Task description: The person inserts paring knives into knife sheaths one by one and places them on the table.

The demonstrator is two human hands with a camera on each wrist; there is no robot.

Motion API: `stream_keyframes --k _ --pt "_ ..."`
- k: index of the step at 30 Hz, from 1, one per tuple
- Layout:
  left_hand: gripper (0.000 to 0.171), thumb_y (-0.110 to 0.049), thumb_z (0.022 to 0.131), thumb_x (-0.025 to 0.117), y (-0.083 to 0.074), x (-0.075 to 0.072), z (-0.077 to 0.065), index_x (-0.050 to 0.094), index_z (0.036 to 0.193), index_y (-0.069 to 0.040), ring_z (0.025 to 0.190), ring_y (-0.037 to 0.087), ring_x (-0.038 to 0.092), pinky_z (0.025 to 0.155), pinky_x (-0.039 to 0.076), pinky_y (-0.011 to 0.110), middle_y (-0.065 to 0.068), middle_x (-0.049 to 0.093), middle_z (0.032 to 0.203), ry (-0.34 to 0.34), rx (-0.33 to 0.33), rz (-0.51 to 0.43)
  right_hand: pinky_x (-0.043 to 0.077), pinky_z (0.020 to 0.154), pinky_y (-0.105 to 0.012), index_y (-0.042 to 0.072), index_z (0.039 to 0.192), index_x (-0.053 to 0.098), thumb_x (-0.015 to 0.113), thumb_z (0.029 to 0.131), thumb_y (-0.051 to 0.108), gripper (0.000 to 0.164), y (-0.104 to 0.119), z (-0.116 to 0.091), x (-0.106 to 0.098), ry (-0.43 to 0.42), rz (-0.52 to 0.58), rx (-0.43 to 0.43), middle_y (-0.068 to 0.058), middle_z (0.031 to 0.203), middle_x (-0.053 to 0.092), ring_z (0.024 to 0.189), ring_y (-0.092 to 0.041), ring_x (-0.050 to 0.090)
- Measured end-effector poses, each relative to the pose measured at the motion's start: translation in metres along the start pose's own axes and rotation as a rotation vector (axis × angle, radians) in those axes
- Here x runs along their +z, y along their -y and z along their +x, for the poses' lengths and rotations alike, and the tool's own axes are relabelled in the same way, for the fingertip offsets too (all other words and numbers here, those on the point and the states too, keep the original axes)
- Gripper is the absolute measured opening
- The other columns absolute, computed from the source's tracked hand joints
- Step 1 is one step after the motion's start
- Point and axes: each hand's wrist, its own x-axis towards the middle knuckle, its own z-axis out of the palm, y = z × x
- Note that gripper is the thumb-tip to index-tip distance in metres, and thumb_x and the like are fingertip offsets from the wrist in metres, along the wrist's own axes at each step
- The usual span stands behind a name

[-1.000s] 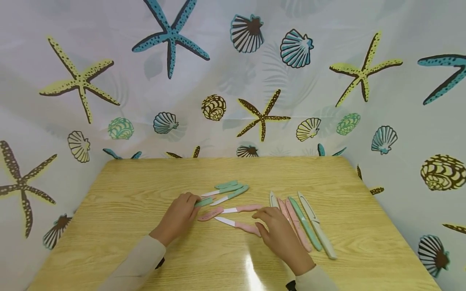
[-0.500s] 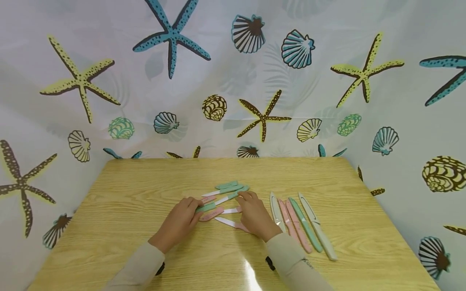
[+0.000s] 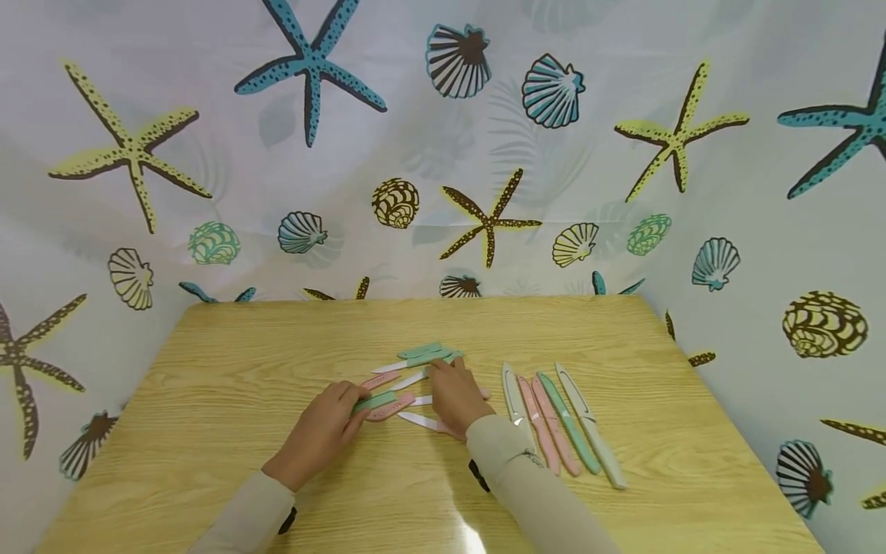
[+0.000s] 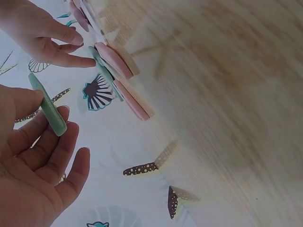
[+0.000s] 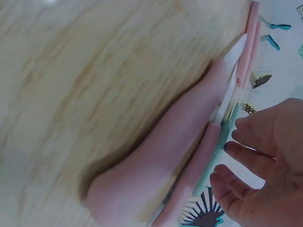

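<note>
In the head view my left hand [image 3: 321, 427] pinches a green blade sheath [image 3: 376, 401] between thumb and fingers. The same sheath [image 4: 49, 106] is raised off the table in the left wrist view. My right hand [image 3: 457, 396] is over a green-handled knife [image 3: 413, 378], its fingertips at the handle [image 5: 220, 146], loosely bent, with no clear grip seen. Behind it lie another green-handled knife [image 3: 424, 358] and a green sheath [image 3: 418, 351]. Two pink sheaths, one behind [image 3: 381, 380] and one in front [image 3: 390, 408], lie near two pink-handled knives [image 5: 161, 146], partly hidden by my right hand.
To the right, several sheathed knives lie side by side: a white one [image 3: 601, 446], a green one [image 3: 569, 423], pink ones [image 3: 554, 419] and another white one [image 3: 514, 396]. A patterned cloth [image 3: 346, 177] hangs behind the wooden table [image 3: 263, 338].
My right hand has moved left and away from me, from beside the pink handles to the green-handled knife. My left hand keeps hold of the green sheath. The head view has shifted slightly.
</note>
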Motion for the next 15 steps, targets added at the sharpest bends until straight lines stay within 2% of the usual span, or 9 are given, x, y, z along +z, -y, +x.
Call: stream_keyframes --k 3,7,10,15 --pt "0.021 -0.012 0.089 0.070 0.001 0.000 -0.001 0.065 0.107 -0.003 0.091 0.017 0.059 0.077 0.053 0.032 0.004 0.063 0.100 0.002 0.000 0.003 0.049 0.095 -0.044 0.006 0.128 0.060 0.061 0.092 0.004 0.036 -0.003 0.003 0.005 -0.027 -0.016 -0.001 -0.006 0.134 0.055 0.124 -0.035 0.044" --pt "0.022 -0.013 0.089 0.070 0.002 -0.001 -0.001 0.065 0.108 -0.002 0.091 0.017 0.059 0.078 0.053 0.032 0.004 0.063 0.101 0.005 -0.007 0.007 0.053 0.084 -0.039 0.006 0.116 0.069 0.062 0.089 0.000 0.028 -0.006 0.006 0.010 -0.107 0.024 0.003 -0.007 0.120 0.063 0.106 -0.030 0.054" --pt "0.021 -0.012 0.089 0.069 0.003 0.000 -0.001 0.065 0.108 -0.003 0.092 0.017 0.059 0.078 0.053 0.032 0.003 0.063 0.100 0.008 -0.011 0.008 0.053 0.080 -0.036 0.004 0.105 0.073 0.066 0.085 -0.005 0.023 -0.008 0.008 0.011 -0.155 0.084 0.004 -0.009 0.107 0.067 0.093 -0.027 0.056" --pt "0.021 -0.012 0.089 0.070 0.002 0.000 -0.001 0.065 0.107 -0.003 0.091 0.017 0.060 0.077 0.053 0.032 0.004 0.064 0.099 0.004 0.005 0.011 0.053 0.078 -0.032 0.003 0.095 0.075 0.072 0.082 -0.002 0.014 -0.013 0.010 0.015 -0.172 0.122 0.025 -0.009 0.096 0.066 0.088 -0.024 0.054"
